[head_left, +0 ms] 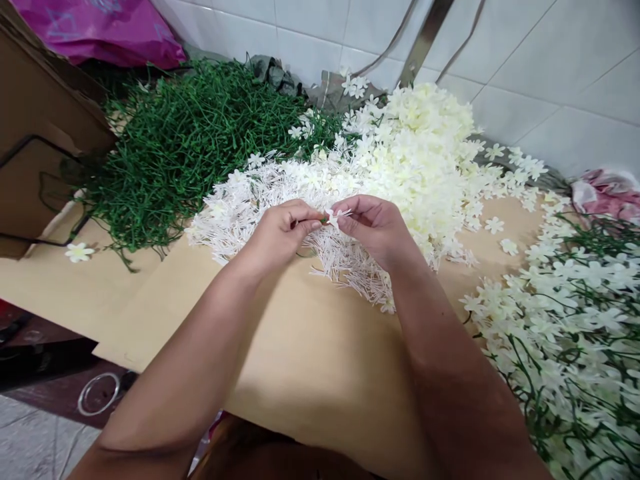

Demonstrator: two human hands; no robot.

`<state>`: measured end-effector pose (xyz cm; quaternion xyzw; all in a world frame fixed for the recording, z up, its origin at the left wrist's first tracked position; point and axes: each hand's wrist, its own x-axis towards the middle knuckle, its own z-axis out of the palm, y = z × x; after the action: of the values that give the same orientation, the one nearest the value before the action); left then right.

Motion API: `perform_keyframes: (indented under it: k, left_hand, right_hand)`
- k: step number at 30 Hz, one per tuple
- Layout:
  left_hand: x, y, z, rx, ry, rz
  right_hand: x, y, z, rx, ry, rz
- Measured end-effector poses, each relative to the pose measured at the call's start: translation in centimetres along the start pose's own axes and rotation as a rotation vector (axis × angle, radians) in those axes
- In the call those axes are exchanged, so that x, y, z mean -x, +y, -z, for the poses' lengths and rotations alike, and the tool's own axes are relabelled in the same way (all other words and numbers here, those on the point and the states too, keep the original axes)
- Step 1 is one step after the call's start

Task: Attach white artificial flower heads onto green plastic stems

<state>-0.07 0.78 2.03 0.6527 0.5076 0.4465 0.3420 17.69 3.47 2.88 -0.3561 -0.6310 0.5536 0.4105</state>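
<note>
My left hand point(283, 233) is closed, thumb and forefinger pinching a green plastic stem point(324, 219) whose tip shows just past the fingers. My right hand point(377, 227) is closed in a pinch on a small white flower piece point(339, 215), which meets the stem's tip. Below and behind both hands spreads a pile of thin white stamens point(260, 190). A heap of creamy white petal pieces point(425, 147) rises behind my right hand. Beyond my left hand lies a large tangle of green stems point(195, 133).
White flowers on green stems point(565, 320) are heaped at the right. A cardboard box point(45, 133) and a purple bag point(100, 30) stand at the left. Brown board point(295, 347) covers the table; a tiled wall point(310, 27) bounds the back. A pink-and-white cloth point(607, 193) lies far right.
</note>
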Motion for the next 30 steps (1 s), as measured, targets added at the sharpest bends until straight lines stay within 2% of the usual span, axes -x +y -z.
perform_keyframes:
  k: [6, 10, 23, 30]
  left_hand:
    - [0.0, -0.2, -0.2, 0.092, -0.119, 0.024]
    - [0.0, -0.4, -0.3, 0.153, -0.125, 0.051]
    - [0.0, -0.3, -0.1, 0.249, -0.116, 0.137]
    - [-0.1, -0.7, -0.2, 0.212, -0.115, 0.127]
  right_hand:
    - [-0.1, 0.6, -0.1, 0.022, 0.029, -0.033]
    - [-0.2, 0.9, -0.2, -0.002, 0.065, -0.012]
    - [-0.1, 1.1, -0.2, 0.003, 0.032, 0.076]
    - [0.1, 1.4, -0.4, 0.182, 0.057, 0.13]
